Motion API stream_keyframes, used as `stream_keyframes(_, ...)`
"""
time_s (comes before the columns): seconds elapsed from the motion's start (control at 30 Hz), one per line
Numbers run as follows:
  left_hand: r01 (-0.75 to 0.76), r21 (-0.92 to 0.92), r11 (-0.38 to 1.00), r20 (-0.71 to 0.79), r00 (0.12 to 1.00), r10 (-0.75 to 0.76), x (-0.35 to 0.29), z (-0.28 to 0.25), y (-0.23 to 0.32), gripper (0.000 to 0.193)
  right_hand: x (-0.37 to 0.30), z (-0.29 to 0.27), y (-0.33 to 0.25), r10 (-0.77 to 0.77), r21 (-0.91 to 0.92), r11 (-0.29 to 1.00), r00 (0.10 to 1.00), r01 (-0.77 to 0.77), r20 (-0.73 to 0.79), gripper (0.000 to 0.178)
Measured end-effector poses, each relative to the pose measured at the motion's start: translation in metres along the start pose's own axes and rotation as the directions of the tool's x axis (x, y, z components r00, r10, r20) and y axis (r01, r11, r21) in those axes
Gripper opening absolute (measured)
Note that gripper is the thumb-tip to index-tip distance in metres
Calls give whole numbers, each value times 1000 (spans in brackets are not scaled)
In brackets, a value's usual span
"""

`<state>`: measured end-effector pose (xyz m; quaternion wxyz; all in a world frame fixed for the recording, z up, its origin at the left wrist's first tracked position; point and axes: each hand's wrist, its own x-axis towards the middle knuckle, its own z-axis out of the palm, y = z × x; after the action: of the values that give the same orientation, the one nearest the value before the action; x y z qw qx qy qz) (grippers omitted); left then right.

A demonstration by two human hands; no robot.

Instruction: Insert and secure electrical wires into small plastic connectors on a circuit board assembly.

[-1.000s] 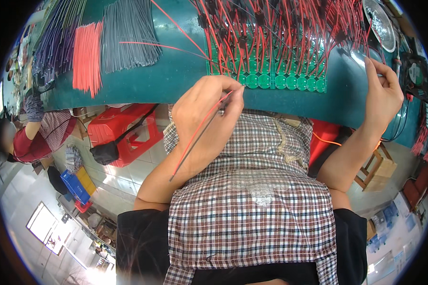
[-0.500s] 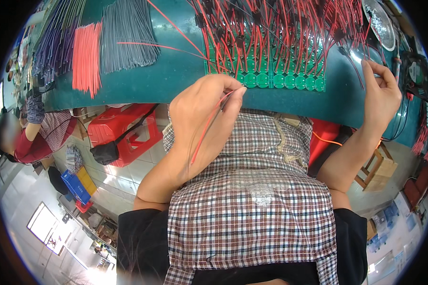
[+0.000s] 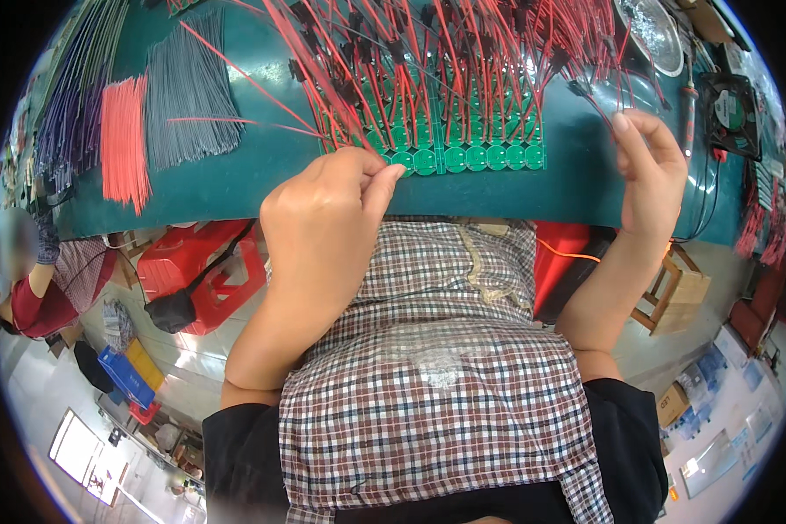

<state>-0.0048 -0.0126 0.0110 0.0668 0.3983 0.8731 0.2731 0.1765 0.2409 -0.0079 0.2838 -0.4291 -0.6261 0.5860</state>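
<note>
My left hand is closed in a pinch at the near left edge of a green circuit board panel. A blurred red wire runs down to its fingertips; the wire's end is hidden there. The panel carries rows of round boards, and many upright red and dark wires with black connectors rise from it. To the right of the panel, my right hand is raised with thumb and index finger pinched together. Those fingertips lie against a dark red wire; what they hold is too small to make out.
Bundles of red wires, grey wires and purple-green wires lie at the left of the green table. A small black fan and a round tray are at the right. A co-worker is at far left.
The view has shifted, so the scene sits further left. The red and black wires that hung over my left hand no longer show there. That hand is now at the panel's near left edge.
</note>
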Motion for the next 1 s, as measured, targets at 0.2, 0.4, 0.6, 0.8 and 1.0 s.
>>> stream_keyframes(0.2, -26, 24, 999, -43, 999, 27, -3, 1, -2, 19, -5, 7, 5, -12, 201, 979, 998, -2, 70, 7)
stream_keyframes(0.4, 113, -167, 979, 121, 988, -93, -3, -29, 0, 13, -13, 12, 24, -174, 119, 978, 985, 171, 10, 14)
stream_keyframes(0.6, 462, -415, 784, 164, 886, -435, -3, -79, -37, 12, -19, 24, 25, -167, 13, 986, 986, 167, -20, 12)
stream_keyframes(0.8, 563, 263, 783, -167, 826, -538, 17, -121, -152, 32, -25, 30, 22, -140, -6, 990, 989, 140, -49, 16)
stream_keyframes(1.0, 573, 535, 621, -336, 819, -466, 27, -135, -260, 35, -45, 49, -7, -328, -157, 927, 938, 342, 110, 13)
